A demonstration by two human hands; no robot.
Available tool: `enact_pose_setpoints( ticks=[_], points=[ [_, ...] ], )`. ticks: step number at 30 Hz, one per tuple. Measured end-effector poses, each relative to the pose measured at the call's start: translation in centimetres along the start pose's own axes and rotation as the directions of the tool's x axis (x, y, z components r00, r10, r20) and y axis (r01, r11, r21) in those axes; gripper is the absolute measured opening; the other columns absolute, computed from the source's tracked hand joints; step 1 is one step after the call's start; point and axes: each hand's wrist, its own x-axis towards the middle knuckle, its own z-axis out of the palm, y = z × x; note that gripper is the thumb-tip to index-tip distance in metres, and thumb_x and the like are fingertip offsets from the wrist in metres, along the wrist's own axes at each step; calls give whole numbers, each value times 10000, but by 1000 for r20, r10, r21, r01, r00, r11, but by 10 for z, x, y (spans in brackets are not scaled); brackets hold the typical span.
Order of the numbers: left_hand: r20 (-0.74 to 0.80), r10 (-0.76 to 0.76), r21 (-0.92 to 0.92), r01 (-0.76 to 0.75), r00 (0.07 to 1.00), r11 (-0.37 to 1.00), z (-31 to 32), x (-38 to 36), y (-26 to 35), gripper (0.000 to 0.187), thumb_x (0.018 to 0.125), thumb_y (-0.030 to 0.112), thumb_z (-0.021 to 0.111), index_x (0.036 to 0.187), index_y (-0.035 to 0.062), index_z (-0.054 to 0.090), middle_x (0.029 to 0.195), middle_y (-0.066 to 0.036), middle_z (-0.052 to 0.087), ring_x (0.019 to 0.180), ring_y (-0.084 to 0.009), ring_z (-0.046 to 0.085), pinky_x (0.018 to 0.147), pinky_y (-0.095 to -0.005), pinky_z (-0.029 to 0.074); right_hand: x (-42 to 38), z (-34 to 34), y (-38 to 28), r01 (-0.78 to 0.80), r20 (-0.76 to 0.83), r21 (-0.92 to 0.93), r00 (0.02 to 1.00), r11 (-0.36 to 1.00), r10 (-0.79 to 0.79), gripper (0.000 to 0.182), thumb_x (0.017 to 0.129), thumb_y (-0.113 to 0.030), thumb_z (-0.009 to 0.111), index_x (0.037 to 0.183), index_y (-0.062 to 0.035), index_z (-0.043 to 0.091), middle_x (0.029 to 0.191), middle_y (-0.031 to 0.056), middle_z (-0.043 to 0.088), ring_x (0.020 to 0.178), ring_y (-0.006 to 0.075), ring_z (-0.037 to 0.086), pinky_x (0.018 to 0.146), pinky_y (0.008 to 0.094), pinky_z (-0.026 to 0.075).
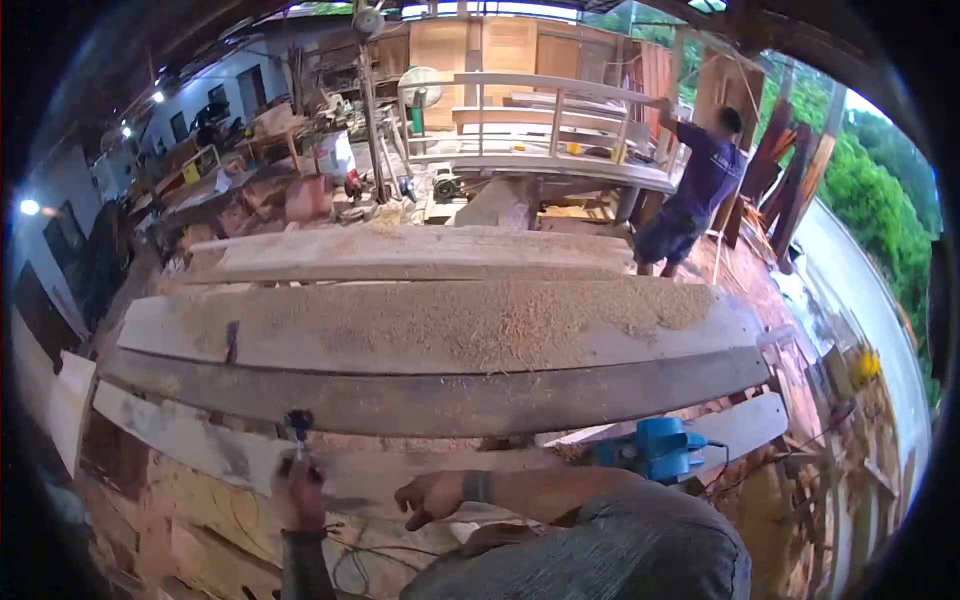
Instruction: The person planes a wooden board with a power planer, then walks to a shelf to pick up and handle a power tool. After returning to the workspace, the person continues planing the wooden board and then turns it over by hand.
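At the lower left, my left hand (pixel 299 492) is closed around a small dark-headed tool (pixel 299 422), held upright over the pale front plank (pixel 235 450). My right hand (pixel 430 498) hangs over the same plank, fingers apart and curved, holding nothing. A dark band circles the right wrist. To the right of that forearm, a blue power tool (pixel 662 449) rests on the front plank. Behind lie a darker plank (pixel 430 403) and a wide plank (pixel 200 325) strewn with wood shavings (pixel 510 320).
Another long plank (pixel 420 250) lies further back. At the back right a person (pixel 700 180) in a dark shirt stands with an arm raised to a wooden railing frame (pixel 556 120). Cables (pixel 355 560) hang below my hands. Timber scraps (pixel 850 470) lie at right.
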Motion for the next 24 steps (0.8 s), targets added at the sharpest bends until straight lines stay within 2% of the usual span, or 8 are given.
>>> enact_pose_setpoints(
  ticks=[2, 10, 16, 17, 18, 20, 22, 24],
  points=[
    [40, -4, 178, -3, 999, 984, 30, -1, 19, 138, 1025, 185, 640, 968, 60, 622, 823, 2, 571, 744, -89, 520, 659, -258, 413, 28, -8, 19, 86, -39, 13, 996, 996, -86, 629, 894, -530, 737, 1237, -18, 612, 1129, 224, 701, 1073, 392, 671, 904, 466, 526],
    [84, -15, 123, 5, 996, 992, -7, 33, 29, 203, 1058, 215, 582, 998, 30, 642, 839, -38, 621, 752, -138, 590, 716, -317, 496, 93, -24, 13, 120, 67, -1, 991, 993, -119, 605, 893, -522, 747, 1222, -29, 625, 1132, 229, 700, 1066, 413, 665, 904, 478, 522],
    [-19, 2, 105, 0, 1000, 994, -138, 23, 52, 272, 1083, 247, 537, 1006, 11, 649, 881, -64, 653, 805, -163, 632, 756, -343, 517, 187, -3, -28, 161, 193, -269, 975, 950, -110, 581, 937, -468, 678, 1326, -41, 619, 1214, 248, 668, 1176, 408, 615, 1016, 489, 476],
    [-53, 18, 154, -9, 998, 988, -159, 15, 66, 287, 1086, 262, 533, 1015, 8, 649, 901, -68, 660, 823, -170, 639, 778, -347, 521, 202, -4, -40, 213, 250, -266, 957, 940, -146, 557, 951, -437, 654, 1352, -53, 618, 1246, 243, 657, 1206, 402, 599, 1037, 488, 468],
    [-168, 13, 246, 30, 986, 969, -191, 5, 63, 318, 1090, 294, 528, 1035, 10, 657, 921, -73, 673, 868, -175, 648, 831, -344, 529, 220, 21, -16, 543, -31, -221, 826, 810, -562, 499, 951, -364, 640, 1344, -57, 633, 1251, 216, 666, 1198, 389, 609, 1037, 482, 476],
    [-196, -30, 334, 95, 980, 938, -248, -18, 92, 347, 1091, 315, 546, 1089, -12, 663, 943, -68, 689, 919, -168, 660, 884, -340, 537, 257, 8, -81, 494, 356, -510, 866, 704, -350, 492, 932, -354, 691, 1354, -107, 638, 1346, 205, 630, 1286, 351, 575, 1088, 450, 453],
    [-328, -11, 328, 124, 945, 936, -308, -57, 107, 353, 1092, 319, 548, 1063, -13, 665, 915, -54, 677, 904, -150, 654, 868, -336, 537, 294, 18, -146, 20, 32, -74, 999, 997, -18, 558, 892, -379, 749, 1370, -117, 628, 1384, 203, 609, 1324, 333, 555, 1116, 439, 435],
    [-376, -24, 354, 168, 926, 920, -366, -81, 121, 348, 1088, 311, 554, 988, -3, 665, 863, -29, 644, 880, -130, 639, 835, -329, 527, 369, 45, -146, 296, -60, -372, 938, 880, -341, 613, 881, -430, 754, 1369, -82, 622, 1362, 209, 623, 1261, 373, 591, 1100, 452, 456]
  ],
)
